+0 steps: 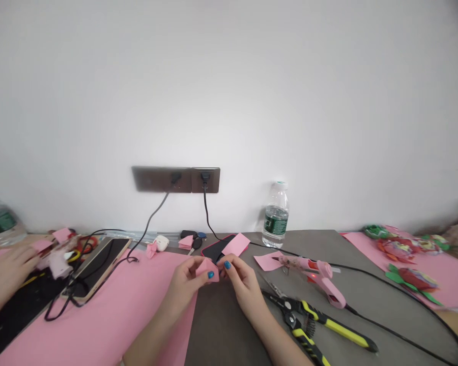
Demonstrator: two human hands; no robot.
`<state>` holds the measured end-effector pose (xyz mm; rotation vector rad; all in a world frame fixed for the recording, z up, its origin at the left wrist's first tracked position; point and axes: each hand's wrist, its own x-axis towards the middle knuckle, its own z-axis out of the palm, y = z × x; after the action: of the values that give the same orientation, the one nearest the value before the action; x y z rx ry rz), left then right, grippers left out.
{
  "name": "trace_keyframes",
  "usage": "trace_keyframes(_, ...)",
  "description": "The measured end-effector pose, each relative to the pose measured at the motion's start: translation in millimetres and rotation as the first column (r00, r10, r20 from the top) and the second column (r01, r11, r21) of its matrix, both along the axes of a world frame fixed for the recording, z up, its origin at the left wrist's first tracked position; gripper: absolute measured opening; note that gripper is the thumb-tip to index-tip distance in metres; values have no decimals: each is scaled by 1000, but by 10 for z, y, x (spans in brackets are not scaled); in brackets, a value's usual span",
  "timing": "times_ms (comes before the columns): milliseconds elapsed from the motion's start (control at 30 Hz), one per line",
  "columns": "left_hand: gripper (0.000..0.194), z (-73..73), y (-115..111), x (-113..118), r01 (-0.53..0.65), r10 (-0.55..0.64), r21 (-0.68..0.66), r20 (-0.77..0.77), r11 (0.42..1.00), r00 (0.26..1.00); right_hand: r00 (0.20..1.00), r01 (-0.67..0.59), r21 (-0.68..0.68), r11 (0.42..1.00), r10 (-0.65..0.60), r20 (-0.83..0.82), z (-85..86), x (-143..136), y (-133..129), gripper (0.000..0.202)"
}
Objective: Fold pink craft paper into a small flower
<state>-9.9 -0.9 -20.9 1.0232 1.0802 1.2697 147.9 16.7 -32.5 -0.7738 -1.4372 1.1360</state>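
Observation:
My left hand (187, 283) is closed around a small folded piece of pink paper (205, 268), its blue-nailed thumb pressed on the front. Close beside it, my right hand (241, 284) pinches at the right edge of the same paper, thumb against fingers; the exact contact is partly hidden. Just behind my hands a pink paper rectangle (236, 245) lies over a dark phone (215, 251) with a pink rim. Another pink paper piece (267, 261) rests under the tip of a pink glue gun (309, 269), right of my right hand.
Yellow-and-black pliers (328, 325) lie at front right. A water bottle (276, 216) stands by the wall. Cables run from the wall sockets (175, 179). A large pink sheet (137, 295) and a phone (99, 267) are left, near another person's hand (13, 269). Paper flowers (416, 279) lie right.

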Motion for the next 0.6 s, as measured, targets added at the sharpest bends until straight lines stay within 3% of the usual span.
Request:
trace_keyframes(200, 34, -15, -12, 14, 67, -57, -84, 116, 994, 992, 994, -98, -134, 986, 89, -69, -44, -35, 8, 28)
trace_keyframes(367, 37, 54, -42, 20, 74, -58, -105, 156, 992, 986, 991, -86, -198, 976, 64, -116, -64, -16, 55, 32)
trace_keyframes(500, 36, 50, -27, -14, 125, -111, -108, 125, 986, 986, 992, -23, -202, 979, -3, -127, -68, 5, 72, 32)
trace_keyframes(600, 36, 28, -18, -35, 164, -162, -87, 36, 983, 986, 998, -35, -160, 987, 25, -62, -46, 16, 53, 28)
